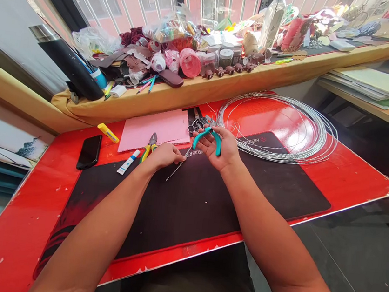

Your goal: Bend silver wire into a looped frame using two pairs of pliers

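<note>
My left hand (167, 155) pinches a thin piece of silver wire (175, 171) between thumb and fingertips, just above the black desk mat (190, 216). Turned palm up, my right hand (222, 149) holds teal-handled pliers (218, 144) with the handles spread apart and the jaws pointing away from me. Beyond that hand lie black-handled scissors (194, 126). Yellow-and-green pliers (151, 145) rest behind my left hand, partly covered by it. A large coil of silver wire (305, 156) sits at the back right of the red table (359, 179).
Pink paper sheets (154, 125), a white-and-blue tube (128, 162), a yellow glue stick (108, 133) and a black phone (89, 152) lie left. A crowded windowsill (208, 84) runs behind, with a black thermos (66, 63) at its left end. Papers (373, 84) stack at far right.
</note>
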`<state>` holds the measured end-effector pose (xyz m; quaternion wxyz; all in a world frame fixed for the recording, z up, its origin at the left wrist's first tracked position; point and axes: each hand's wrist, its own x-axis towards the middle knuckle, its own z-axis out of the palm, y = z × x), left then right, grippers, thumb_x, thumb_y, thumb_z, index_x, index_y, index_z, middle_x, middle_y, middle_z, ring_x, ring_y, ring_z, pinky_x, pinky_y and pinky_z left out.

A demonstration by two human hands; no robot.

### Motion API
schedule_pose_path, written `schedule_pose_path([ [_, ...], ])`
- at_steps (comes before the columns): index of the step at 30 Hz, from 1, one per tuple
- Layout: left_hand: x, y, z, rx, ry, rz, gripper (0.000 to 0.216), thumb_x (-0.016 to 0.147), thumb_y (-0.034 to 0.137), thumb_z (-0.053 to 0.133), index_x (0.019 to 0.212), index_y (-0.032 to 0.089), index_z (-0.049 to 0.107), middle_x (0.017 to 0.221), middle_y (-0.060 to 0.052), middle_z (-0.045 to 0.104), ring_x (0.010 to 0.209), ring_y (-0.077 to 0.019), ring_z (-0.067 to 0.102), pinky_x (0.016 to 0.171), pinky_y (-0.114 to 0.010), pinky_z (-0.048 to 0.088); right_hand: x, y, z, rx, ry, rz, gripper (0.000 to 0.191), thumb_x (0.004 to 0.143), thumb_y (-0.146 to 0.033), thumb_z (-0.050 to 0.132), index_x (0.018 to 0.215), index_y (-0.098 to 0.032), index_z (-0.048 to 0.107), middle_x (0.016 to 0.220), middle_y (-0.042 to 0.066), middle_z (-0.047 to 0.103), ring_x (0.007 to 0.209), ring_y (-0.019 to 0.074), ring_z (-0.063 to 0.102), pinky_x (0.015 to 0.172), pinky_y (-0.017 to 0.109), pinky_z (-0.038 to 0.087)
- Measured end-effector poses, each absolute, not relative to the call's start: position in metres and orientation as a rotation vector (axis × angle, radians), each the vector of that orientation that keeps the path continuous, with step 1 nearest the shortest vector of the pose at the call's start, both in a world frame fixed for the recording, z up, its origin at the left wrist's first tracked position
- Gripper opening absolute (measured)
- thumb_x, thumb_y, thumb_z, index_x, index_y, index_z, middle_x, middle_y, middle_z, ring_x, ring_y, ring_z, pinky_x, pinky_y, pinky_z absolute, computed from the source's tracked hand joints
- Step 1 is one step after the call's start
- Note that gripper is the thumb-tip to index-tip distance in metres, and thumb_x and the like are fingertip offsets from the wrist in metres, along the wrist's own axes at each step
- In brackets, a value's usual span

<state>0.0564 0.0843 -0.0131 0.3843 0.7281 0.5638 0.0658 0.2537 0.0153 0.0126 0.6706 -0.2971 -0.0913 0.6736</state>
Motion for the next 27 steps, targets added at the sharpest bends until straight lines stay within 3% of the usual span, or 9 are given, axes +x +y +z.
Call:
schedule_pose_path([
  [27,0.0557,0.0844,-0.0102,1.827,1.426,0.153,0.025,0.066,0.045,0.083,0.064,0.020,0.076,0.061,-0.001,0.069,0.055,-0.0151,0.049,0.055,-0.030,0.033,0.2481,0.0149,0.0148,-0.688,-0.174,1.512,0.012,0.084,-0.018,0.056,0.093,-0.020,0.062,0.081,0.005,0.075,0.081,0.0249,0.077,0.074,0.040,0.064],
])
